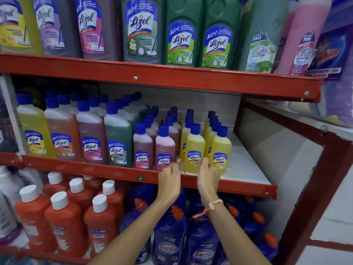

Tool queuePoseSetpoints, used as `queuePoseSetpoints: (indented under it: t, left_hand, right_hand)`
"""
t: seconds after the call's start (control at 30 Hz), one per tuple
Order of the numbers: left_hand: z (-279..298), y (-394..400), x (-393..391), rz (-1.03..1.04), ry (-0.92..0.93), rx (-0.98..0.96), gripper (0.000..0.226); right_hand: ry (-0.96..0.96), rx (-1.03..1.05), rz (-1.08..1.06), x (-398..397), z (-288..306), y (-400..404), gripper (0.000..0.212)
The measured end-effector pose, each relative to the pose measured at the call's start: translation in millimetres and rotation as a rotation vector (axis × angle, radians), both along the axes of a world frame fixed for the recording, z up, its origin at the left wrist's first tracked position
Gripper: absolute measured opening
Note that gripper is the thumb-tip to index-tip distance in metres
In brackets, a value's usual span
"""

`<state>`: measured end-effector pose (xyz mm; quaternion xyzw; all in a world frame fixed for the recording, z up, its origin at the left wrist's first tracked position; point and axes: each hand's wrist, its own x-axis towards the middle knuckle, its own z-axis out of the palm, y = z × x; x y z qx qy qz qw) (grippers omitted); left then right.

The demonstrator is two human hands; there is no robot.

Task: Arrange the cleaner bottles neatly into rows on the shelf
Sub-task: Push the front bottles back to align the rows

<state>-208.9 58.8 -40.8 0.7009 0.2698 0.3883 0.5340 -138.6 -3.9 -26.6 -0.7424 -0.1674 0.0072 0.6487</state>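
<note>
Head view: the small yellow Lizol bottle (194,148) at the front of the middle shelf (122,172) is flanked by the left hand (170,177) and right hand (208,176), both empty with loosely curled fingers; likely light, rigid and slick, best gripped round its body.

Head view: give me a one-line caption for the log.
Both hands, left hand and right hand, open around the front yellow cleaner bottle on the middle shelf.

left hand (169,181) and right hand (208,178) raised, fingers seemingly loosely curled, empty
</note>
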Motion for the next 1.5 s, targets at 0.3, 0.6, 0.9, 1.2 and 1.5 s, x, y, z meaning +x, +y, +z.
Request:
queuePoseSetpoints:
  t: [0.3,0.6,0.9,1.2,1.5]
  left_hand:
    - [11.6,7.4,47.5,-0.009,0.09,-0.153,0.052]
    - [-16.8,34.5,40.2,-0.001,0.025,-0.239,0.054]
    - [-12.7,28.5,24.7,-0.008,0.018,-0.198,0.065]
    - [-10.5,-1.1,8.3,0.157,-0.002,-0.06,0.048]
    - [14.4,-46.4,59.2,-0.145,0.113,-0.012,0.037]
  right_hand:
    - [0.05,-0.051,0.217,30.3,4.3,-3.9,0.061]
    - [0.147,-0.048,0.264,22.6,1.8,-8.1,0.071]
    - [0.139,-0.018,0.26,10.3,-1.0,-9.6,0.062]
    - [0.061,-0.02,0.171,11.6,-1.0,-22.7,0.064]
    - [0.117,0.129,0.004,59.8,1.5,-51.3,0.037]
